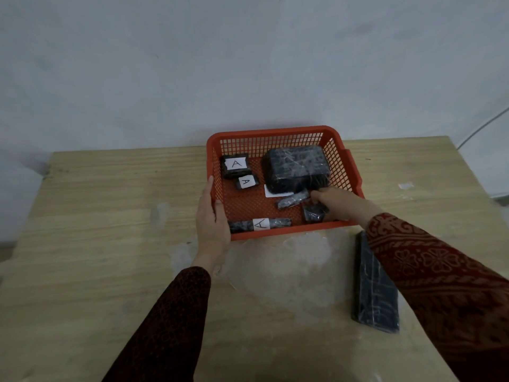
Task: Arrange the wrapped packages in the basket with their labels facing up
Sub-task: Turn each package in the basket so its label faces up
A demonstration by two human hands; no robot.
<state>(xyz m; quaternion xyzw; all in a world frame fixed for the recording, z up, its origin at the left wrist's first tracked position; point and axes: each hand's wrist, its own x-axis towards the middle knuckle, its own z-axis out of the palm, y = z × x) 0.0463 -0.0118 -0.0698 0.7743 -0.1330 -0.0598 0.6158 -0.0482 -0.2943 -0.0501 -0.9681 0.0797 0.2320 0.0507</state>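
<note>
The left hand (pixel 212 224) clasps the near-left rim of the red basket (pixel 278 132), steadying it. Inside, the right hand (pixel 340 202) reaches for the small roll (pixel 292 199); its grip seems to pinch that roll's end, though blur leaves this uncertain. Three packages already show labels. Next comes turning this roll label-up; a flat package (pixel 376 288) waits on the surface (pixel 110 216).
</note>
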